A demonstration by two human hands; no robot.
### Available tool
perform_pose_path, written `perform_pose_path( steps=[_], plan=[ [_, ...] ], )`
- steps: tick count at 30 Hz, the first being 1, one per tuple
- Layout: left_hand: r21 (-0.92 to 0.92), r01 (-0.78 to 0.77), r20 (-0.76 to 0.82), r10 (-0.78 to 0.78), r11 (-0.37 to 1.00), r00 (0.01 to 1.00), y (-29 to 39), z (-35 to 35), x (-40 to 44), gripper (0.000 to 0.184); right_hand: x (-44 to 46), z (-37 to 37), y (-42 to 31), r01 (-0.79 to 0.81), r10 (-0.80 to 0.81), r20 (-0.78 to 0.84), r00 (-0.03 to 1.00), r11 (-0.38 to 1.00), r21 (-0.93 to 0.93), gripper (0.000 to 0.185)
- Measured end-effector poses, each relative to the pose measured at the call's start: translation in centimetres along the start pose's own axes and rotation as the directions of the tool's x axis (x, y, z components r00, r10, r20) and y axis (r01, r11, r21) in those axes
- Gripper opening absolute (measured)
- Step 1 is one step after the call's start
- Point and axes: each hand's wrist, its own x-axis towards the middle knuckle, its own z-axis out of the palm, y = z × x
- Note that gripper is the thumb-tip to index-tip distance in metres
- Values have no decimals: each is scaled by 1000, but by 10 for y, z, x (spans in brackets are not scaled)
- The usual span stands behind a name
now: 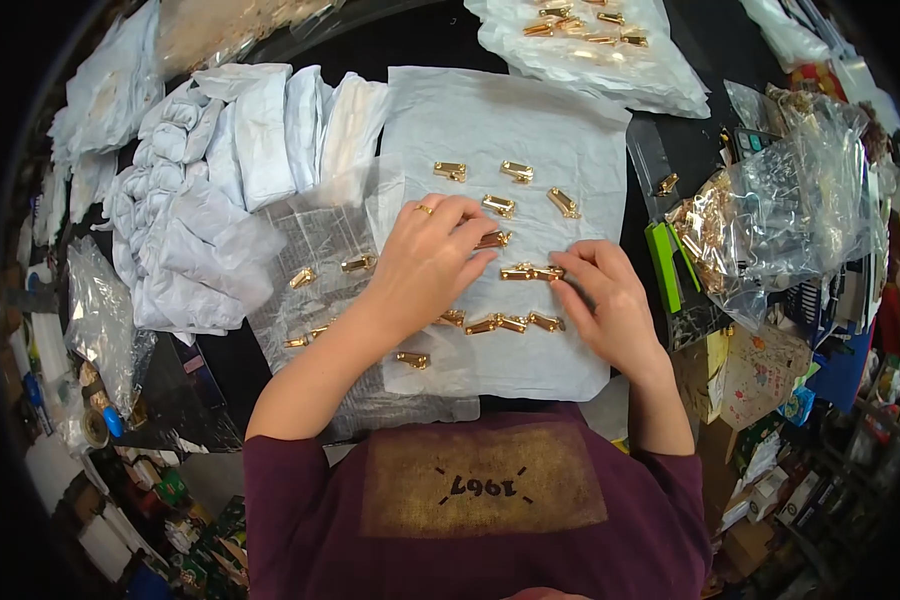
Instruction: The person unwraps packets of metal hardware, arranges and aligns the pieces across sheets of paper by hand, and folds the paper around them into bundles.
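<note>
My left hand (428, 248), with a ring on one finger, is over white tissue paper (570, 350). Its thumb and fingers close around a small gold metal clasp (491, 240), partly covered by the fingertips. To the right, my right hand (607, 305) pinches the end of a gold piece (530, 272) lying on the paper; this looks like two clasps side by side. Above are several loose clasps (516, 171). Below runs a row of clasps (511, 323), its left end near my left wrist. More clasps (358, 263) lie on translucent wrapping (320, 225) under my left forearm.
Folded white tissue bundles (262, 140) are piled at the left. At the upper right, another paper stack (610, 75) bears more gold clasps. A green stapler (662, 265) and a clear plastic bag (790, 200) of gold pieces stand along the right side of the black table.
</note>
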Motion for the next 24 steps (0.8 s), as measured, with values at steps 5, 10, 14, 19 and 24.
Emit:
perform_pose_path(
  steps=[5,10,14,19,24],
  plan=[
    [-22,39,-14,-40,999,999,-1,-6,-3,32,0,4,0,35,-35,-22,999,999,1,30],
    [-46,67,-24,-69,997,997,1,-3,-3,30,-1,5,2,85,-86,-12,996,993,-80,31],
    [-41,90,-21,-91,995,996,11,-7,-1,28,-7,8,-1,88,-93,-44,995,990,-111,32],
    [-7,29,30,-29,1000,999,27,1,-8,20,-9,11,-4,161,-184,-131,974,972,-172,26],
    [43,-59,-13,60,997,998,32,14,-13,15,-7,8,3,132,-146,-117,982,984,-115,22]
  ],
)
